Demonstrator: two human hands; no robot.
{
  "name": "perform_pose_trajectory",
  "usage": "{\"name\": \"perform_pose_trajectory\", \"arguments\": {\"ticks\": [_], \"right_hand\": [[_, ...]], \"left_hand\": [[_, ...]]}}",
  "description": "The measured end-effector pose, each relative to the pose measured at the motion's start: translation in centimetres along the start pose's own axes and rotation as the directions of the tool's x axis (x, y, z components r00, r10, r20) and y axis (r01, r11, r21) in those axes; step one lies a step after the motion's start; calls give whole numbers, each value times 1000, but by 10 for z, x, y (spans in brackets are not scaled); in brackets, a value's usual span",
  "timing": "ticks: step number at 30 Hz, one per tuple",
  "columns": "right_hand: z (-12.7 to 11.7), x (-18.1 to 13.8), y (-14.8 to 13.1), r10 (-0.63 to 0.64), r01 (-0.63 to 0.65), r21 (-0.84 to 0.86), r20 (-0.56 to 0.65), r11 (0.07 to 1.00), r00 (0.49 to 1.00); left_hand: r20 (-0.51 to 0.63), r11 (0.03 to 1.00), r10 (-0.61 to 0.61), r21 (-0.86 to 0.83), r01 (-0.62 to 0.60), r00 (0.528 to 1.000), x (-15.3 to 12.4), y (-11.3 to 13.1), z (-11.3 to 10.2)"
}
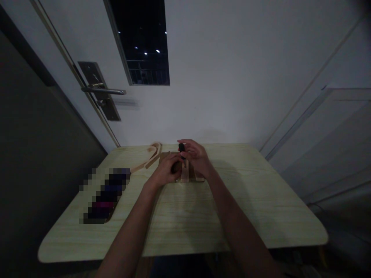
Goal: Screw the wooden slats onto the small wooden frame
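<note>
My right hand is closed around the black handle of a small screwdriver. The tool stands almost upright, its lower end at a pale wooden strip. That strip belongs to a small wooden assembly with a flat base, partly hidden under my hands. From the left side, my left hand grips the assembly, fingers bent against the wood beside the strip. A curved, hook-shaped wooden piece lies just behind and left of my left hand.
All this rests on a pale wood-grain table with rounded front corners. At its left lies a flat dark object, blurred into blocks. Behind the table stands a white door with a metal handle and a dark window.
</note>
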State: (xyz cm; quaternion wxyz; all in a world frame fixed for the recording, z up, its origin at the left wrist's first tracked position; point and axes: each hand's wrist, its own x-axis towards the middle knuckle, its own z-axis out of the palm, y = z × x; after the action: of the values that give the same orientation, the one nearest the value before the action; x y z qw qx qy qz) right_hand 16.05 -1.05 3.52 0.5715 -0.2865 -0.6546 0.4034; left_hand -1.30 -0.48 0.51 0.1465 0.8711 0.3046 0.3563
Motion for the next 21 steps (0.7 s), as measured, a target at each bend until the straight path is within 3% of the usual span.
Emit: {"name": "perform_pose_trajectory", "arguments": {"ticks": [4,13,21], "right_hand": [[0,-1,0,9,-9,-14,17,1000,1000],[-4,2,-1,9,-13,-50,-80,999,997],[-6,2,1,-31,-1,-200,-159,980,987]], "left_hand": [[10,1000,0,-8,0,1000,1,1,-1],[-26,999,37,-26,-38,999,1,2,0],[-18,999,31,-36,-32,999,3,4,-1]]}}
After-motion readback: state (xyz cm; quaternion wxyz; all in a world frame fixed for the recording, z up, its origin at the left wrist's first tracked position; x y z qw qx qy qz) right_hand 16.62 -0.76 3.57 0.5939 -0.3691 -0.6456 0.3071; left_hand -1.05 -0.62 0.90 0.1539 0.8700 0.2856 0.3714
